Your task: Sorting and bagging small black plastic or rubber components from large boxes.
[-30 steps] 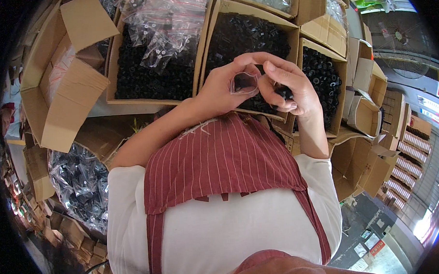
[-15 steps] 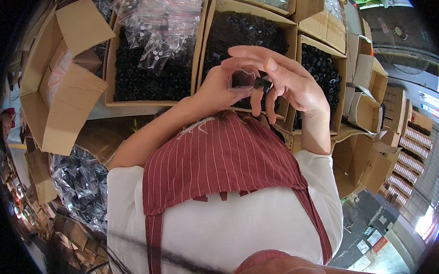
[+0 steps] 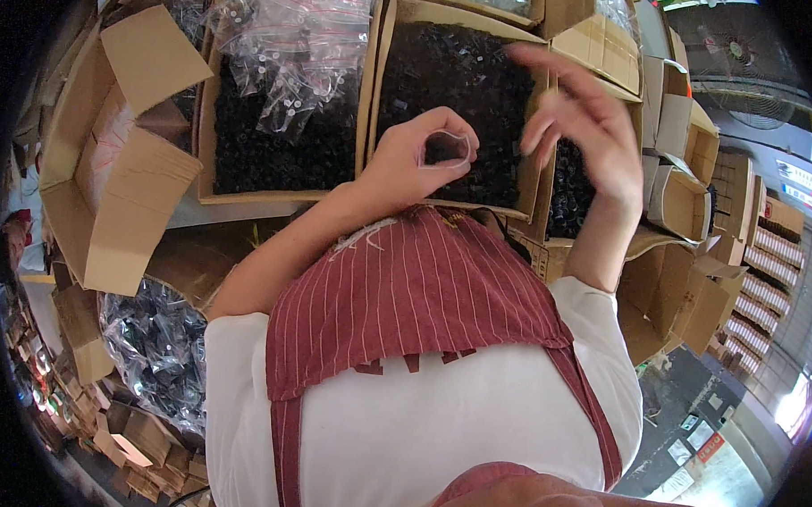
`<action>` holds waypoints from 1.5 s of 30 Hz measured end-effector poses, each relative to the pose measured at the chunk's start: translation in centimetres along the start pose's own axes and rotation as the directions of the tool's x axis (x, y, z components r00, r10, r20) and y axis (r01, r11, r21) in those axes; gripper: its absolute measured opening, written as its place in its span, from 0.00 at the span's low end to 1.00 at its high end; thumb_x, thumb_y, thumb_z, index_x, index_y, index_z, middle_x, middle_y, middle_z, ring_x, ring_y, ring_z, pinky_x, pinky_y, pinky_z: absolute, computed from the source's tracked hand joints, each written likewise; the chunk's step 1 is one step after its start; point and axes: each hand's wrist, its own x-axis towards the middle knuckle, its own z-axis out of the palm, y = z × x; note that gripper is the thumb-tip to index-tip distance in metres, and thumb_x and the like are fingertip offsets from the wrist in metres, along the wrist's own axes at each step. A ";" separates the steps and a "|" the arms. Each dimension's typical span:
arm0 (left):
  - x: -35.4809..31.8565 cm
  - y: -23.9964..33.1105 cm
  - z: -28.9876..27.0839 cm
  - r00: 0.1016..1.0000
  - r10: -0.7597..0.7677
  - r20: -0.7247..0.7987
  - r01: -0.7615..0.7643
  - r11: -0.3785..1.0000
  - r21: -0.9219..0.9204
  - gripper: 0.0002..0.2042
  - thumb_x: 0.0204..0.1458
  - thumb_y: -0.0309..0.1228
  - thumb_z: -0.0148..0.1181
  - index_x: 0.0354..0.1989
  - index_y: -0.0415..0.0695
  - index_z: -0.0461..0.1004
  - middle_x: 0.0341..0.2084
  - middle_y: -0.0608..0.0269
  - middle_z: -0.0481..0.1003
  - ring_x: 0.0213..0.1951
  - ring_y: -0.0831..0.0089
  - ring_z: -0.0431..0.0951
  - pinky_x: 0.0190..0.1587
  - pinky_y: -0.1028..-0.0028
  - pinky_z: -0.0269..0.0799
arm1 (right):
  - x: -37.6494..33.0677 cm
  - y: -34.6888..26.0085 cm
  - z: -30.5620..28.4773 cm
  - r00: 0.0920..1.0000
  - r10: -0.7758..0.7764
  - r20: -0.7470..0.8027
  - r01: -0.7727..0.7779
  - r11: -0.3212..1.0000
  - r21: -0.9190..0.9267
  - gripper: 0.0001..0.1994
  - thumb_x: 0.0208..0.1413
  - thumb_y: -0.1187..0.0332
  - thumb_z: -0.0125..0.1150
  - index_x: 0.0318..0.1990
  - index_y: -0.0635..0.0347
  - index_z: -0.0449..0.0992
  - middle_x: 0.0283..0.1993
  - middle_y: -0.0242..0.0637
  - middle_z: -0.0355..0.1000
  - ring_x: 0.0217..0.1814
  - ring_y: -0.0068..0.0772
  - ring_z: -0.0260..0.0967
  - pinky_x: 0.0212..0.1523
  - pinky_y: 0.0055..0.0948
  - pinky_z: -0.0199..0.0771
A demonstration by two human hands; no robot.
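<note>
L hand round clear bag, R hand nr blk-parts box

The apron at centre is maroon with pale stripes; shirt white; upper-left box brown; top-centre parts black.

- White shirt, its short sleeves leaving both forearms bare.
- Over it, a maroon apron with thin pale stripes running from near to far.
- Narrow maroon straps at left and right, coming off the apron's near corners.
- A squiggly pale marking at the apron's far left.
- Small dark red shapes peeping out along the apron's near edge.
- Left hand and right hand, both bare.
</note>
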 end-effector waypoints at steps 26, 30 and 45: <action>0.8 0.0 0.0 0.950 -0.304 -0.076 0.252 0.887 -0.387 0.10 0.48 0.25 0.64 0.39 0.43 0.74 0.35 0.64 0.75 0.43 0.69 0.78 0.49 0.70 0.68 | -7.8 15.1 -8.4 0.769 0.371 -0.521 -0.063 0.855 0.515 0.15 0.64 0.67 0.58 0.56 0.61 0.74 0.32 0.31 0.71 0.14 0.14 0.55 0.12 0.17 0.50; 1.3 0.2 0.4 0.944 -0.326 -0.045 0.301 0.911 -0.281 0.08 0.50 0.23 0.64 0.38 0.44 0.74 0.36 0.66 0.75 0.43 0.74 0.77 0.49 0.73 0.69 | -7.8 15.5 -7.6 0.974 0.129 -0.187 0.114 0.434 0.894 0.24 0.72 0.60 0.43 0.69 0.63 0.58 0.40 0.34 0.68 0.19 0.15 0.50 0.14 0.14 0.52; 3.3 -1.1 3.3 0.985 -0.123 0.120 0.127 0.992 -0.023 0.14 0.52 0.22 0.66 0.47 0.39 0.73 0.40 0.64 0.75 0.44 0.77 0.75 0.51 0.73 0.69 | -2.3 5.7 2.4 1.000 -0.014 -0.020 0.024 0.468 0.884 0.27 0.69 0.56 0.46 0.68 0.67 0.60 0.66 0.49 0.64 0.68 0.44 0.63 0.68 0.40 0.63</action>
